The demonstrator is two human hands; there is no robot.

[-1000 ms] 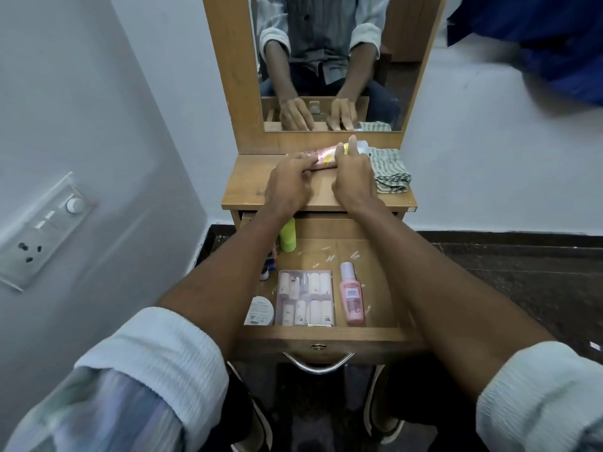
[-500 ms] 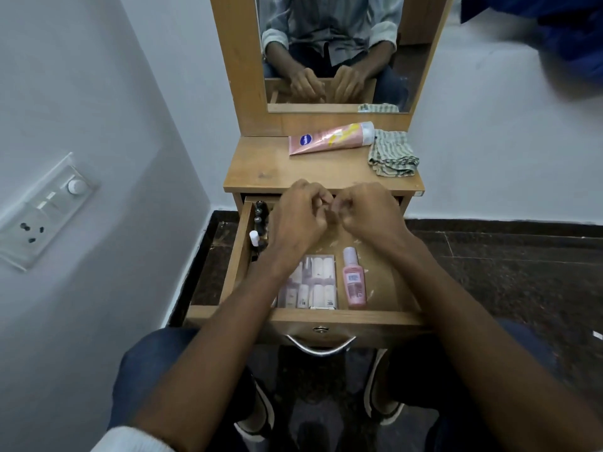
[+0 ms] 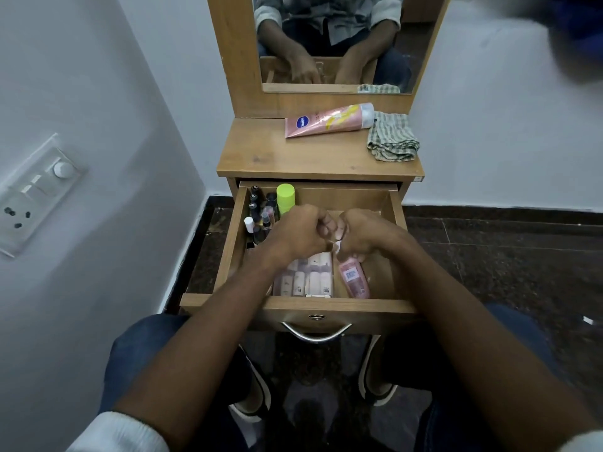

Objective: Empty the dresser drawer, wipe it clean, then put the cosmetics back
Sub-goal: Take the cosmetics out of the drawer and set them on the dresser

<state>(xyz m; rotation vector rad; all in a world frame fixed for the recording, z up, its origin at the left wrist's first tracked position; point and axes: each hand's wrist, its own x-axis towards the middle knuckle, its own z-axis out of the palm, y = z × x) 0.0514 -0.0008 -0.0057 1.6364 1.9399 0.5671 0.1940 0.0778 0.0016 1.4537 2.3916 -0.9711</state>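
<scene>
The wooden dresser drawer (image 3: 228,246) is pulled out towards me. Both hands are inside it, knuckles nearly touching. My left hand (image 3: 298,231) is curled over the far end of a clear case of small white tubes (image 3: 310,278), with nothing visible in its fingers. Fingers of my right hand (image 3: 363,238) close round the white-capped top of a pink bottle (image 3: 354,278) lying at the drawer's front right. A green-capped bottle (image 3: 286,197) and several small dark bottles (image 3: 257,216) stand in the back left corner. A pink tube (image 3: 326,120) lies on the dresser top (image 3: 287,158).
A folded checked cloth (image 3: 391,135) lies at the right of the dresser top, beside the tube. A mirror (image 3: 336,44) rises behind it. A white wall with a switchboard (image 3: 32,194) stands close on the left. My knees and shoes are below the drawer handle (image 3: 316,334).
Both hands left the pink tube on the dresser top and came down into the drawer. They have sunk lower, and the right hand has closed on the pink bottle's top.
</scene>
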